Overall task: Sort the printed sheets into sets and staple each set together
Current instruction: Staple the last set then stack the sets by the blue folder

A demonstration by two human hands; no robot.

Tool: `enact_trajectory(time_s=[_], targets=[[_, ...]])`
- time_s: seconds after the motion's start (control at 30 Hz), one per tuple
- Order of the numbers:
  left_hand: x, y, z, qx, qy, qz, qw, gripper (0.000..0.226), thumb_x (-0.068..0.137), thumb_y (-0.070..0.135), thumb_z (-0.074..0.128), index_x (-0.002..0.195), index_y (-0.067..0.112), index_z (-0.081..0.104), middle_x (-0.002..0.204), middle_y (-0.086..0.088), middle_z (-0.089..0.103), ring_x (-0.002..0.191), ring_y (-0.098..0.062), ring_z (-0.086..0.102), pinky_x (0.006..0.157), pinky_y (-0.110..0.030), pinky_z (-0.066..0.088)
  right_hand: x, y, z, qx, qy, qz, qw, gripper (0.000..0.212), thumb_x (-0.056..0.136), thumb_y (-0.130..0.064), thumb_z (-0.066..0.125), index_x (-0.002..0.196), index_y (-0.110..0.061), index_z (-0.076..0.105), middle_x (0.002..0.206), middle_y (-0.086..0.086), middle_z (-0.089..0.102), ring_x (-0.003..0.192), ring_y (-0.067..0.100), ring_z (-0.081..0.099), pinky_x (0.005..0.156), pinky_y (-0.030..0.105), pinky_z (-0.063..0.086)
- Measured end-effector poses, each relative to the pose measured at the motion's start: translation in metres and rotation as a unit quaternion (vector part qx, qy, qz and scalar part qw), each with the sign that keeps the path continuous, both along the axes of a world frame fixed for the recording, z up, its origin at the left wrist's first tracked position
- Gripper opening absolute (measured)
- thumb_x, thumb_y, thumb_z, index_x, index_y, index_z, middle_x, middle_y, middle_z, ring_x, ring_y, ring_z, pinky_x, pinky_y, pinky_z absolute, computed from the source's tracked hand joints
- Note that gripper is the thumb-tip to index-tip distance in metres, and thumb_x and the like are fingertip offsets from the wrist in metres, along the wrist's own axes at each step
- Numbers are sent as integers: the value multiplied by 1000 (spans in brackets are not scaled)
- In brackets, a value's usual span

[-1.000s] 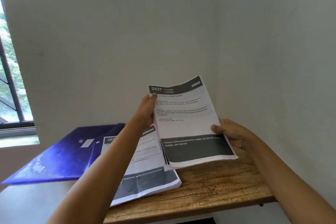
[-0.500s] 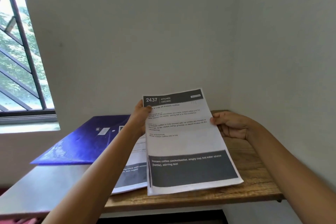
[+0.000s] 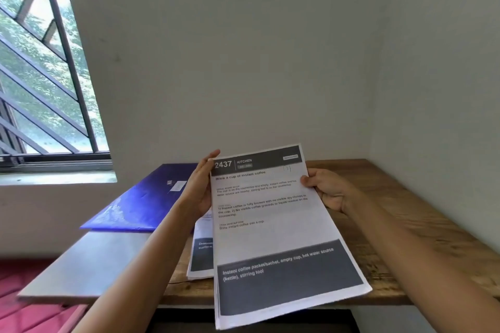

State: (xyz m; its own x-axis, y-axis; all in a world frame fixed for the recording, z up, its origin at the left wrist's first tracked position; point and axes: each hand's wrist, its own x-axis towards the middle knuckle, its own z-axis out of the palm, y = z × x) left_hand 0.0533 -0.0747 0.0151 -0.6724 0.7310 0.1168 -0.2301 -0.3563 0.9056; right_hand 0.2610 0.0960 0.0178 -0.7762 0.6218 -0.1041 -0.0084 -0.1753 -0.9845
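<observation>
**Set 2437 lifted off the pile and squared up**

Over the last second the set (image 3: 270, 224) headed 2437 has come off the pile (image 3: 200, 254) and nearer the person. It now hangs in the air with its near edge out past the desk's (image 3: 384, 227) near edge. The right hand (image 3: 328, 193) has slid from the lower part of the right edge up to the top part, across from the left hand (image 3: 201, 189) at the far left corner. With one hand on each side, the page faces the person almost straight on. The near edge shows several sheets lying together, slightly fanned. I judge this to be one sorted set being evened up before stapling. No stapler is in view, so it would have to be found first.

Right hand: the thumb lies on the printed face at the right edge. The fingers (image 3: 334, 204) are curled under the paper, so they clamp the set in a pinch.

Left hand: it lies along the far left edge, palm turned toward the paper. One digit reaches straight up past the top corner. The other fingers go behind the sheets, so I cannot tell whether they pinch the set or only press against it.

The pile stays on the desk, under and left of the set. A blue folder (image 3: 143, 203) lies further left.
</observation>
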Motion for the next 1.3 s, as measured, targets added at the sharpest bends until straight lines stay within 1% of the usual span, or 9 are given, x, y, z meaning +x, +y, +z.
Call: enact_trajectory(time_s=[0.17,0.37,0.47,0.53,0.6,0.8,0.9,1.1,1.3], targets=[[-11,1,-9,12,-45,3,999,23,103,27,43,117,18,59,114,0,70,90,-17,69,68,-32,59,-7,0,-9,-13,-6,14,1000,22,98,2,41,106,-4,60,97,15,68,76,26,70,61,40,60],[-11,5,-14,35,-66,27,997,34,104,34,39,105,8,61,113,-10,69,94,-25,65,93,-45,51,-13,-3,-13,-12,6,2,1000,23,99,1,40,102,-5,62,95,17,69,75,27,70,62,42,60],[-14,8,-22,23,-26,42,999,30,101,23,48,116,-1,61,115,-14,68,91,-25,66,83,-43,58,-13,-4,-14,-8,6,-6,1000,22,99,1,40,100,-4,61,96,17,68,79,29,68,62,42,59],[-12,8,-23,25,-27,54,998,20,102,15,47,107,5,62,104,-8,71,80,-19,70,68,-35,61,-13,-5,-14,-4,1,-8,1000,21,99,1,40,100,-3,60,97,18,67,83,31,66,62,42,59],[-10,9,-23,26,-41,61,997,17,102,13,45,99,10,62,95,-4,73,75,-16,71,62,-32,60,-12,-5,-15,0,-3,-5,1000,21,99,0,40,101,-4,61,96,17,68,83,30,67,63,41,59],[-10,10,-23,12,-62,67,996,16,103,13,43,94,12,57,98,-3,72,76,-17,69,64,-35,61,-15,-3,-7,27,3,-29,999,18,99,-2,45,97,-3,63,86,12,70,66,18,71,61,33,60],[-10,11,-23,1,-53,71,996,16,102,14,44,93,13,58,88,0,75,71,-16,70,59,-34,61,-21,0,3,37,32,-58,997,17,98,-2,46,94,-5,62,74,5,72,60,11,69,54,27,58],[-8,8,-25,-19,-47,57,997,15,102,16,45,94,14,58,95,-5,73,74,-19,70,62,-37,61,-40,3,5,19,74,-135,988,10,95,-6,56,99,-8,64,79,7,66,52,9,65,47,23,53],[-12,6,-25,-64,-48,68,994,15,100,12,49,100,12,64,86,-11,69,67,-19,67,56,-36,60,-48,5,-7,-11,104,-167,980,16,92,1,56,85,-9,66,60,1,69,50,12,66,44,24,52]])
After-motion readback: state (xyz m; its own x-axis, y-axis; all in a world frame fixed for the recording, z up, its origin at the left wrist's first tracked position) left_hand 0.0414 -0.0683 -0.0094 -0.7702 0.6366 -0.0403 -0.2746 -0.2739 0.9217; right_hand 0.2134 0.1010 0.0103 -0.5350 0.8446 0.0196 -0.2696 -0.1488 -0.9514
